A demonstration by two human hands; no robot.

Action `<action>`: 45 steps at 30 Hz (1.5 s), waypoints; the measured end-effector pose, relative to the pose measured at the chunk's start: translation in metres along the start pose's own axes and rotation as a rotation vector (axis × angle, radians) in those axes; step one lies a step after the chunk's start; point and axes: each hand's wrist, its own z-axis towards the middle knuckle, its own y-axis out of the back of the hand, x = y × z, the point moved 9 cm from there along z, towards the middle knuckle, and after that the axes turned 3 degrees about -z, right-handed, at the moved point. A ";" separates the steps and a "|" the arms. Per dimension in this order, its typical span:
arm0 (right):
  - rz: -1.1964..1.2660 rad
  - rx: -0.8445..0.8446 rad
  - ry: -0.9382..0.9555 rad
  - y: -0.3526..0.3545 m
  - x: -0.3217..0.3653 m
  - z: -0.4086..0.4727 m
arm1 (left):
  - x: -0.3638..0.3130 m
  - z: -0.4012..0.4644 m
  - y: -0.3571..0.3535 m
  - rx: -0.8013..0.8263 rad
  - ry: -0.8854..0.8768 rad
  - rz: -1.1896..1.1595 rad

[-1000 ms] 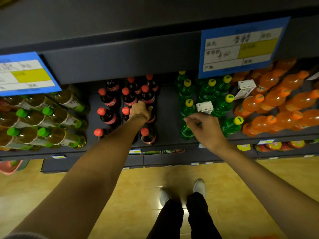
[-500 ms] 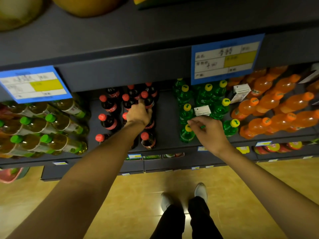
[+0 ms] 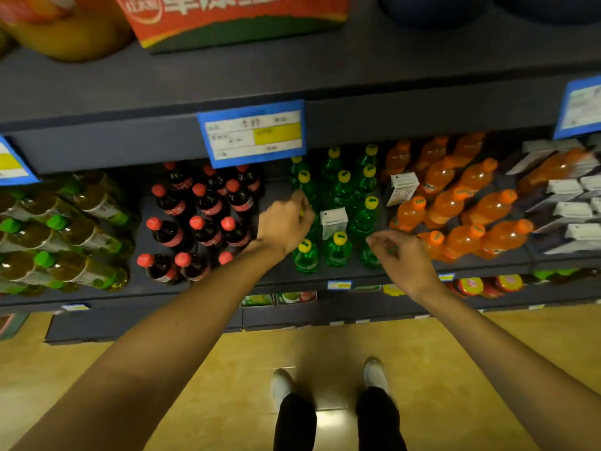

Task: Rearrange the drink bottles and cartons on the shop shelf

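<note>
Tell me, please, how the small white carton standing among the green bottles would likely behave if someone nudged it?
The white carton looks tall and narrow, so it would probably tip rather than slide. Green bottles crowd around it and would likely catch it. It appears small and boxy, so it should not roll, and its card walls may dent if squeezed.

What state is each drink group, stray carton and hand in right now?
Left hand: among the green bottles, fingers on a yellow cap.
Right hand: loosely curled over the front green bottles, grip unclear.
Cola bottles: upright, capped.
Orange bottles: capped, rows.
White carton: upright among green bottles.
Second carton: tilted, beside orange bottles.
</note>
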 end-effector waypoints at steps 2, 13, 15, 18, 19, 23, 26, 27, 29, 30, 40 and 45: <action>-0.007 0.041 0.010 0.012 -0.014 0.006 | -0.006 -0.007 -0.002 -0.005 0.047 -0.003; -0.098 0.266 0.114 0.004 -0.033 0.059 | -0.014 -0.059 -0.010 -0.183 0.288 -0.131; -0.152 0.299 0.159 -0.008 -0.028 0.069 | -0.010 -0.069 -0.010 -0.235 0.309 -0.157; -0.263 0.336 0.256 -0.032 -0.018 0.086 | -0.002 -0.083 -0.011 -0.261 0.342 -0.189; -0.300 0.352 0.272 -0.041 -0.017 0.092 | 0.001 -0.086 -0.012 -0.259 0.353 -0.194; -0.474 0.421 0.330 -0.079 -0.020 0.108 | 0.009 -0.095 -0.010 -0.286 0.360 -0.223; -0.644 0.473 0.362 -0.101 -0.026 0.113 | 0.012 -0.096 -0.009 -0.321 0.360 -0.245; -0.698 0.493 0.376 -0.108 -0.028 0.114 | 0.014 -0.098 -0.010 -0.332 0.366 -0.257; -0.809 0.534 0.414 -0.120 -0.029 0.115 | 0.018 -0.101 -0.013 -0.345 0.373 -0.269; -0.858 0.546 0.426 -0.124 -0.029 0.115 | 0.020 -0.104 -0.015 -0.345 0.377 -0.270; -1.120 0.552 0.354 -0.143 -0.038 0.126 | 0.041 -0.124 -0.024 -0.311 0.399 -0.278; -1.190 0.527 0.300 -0.146 -0.049 0.135 | 0.047 -0.128 -0.027 -0.273 0.407 -0.276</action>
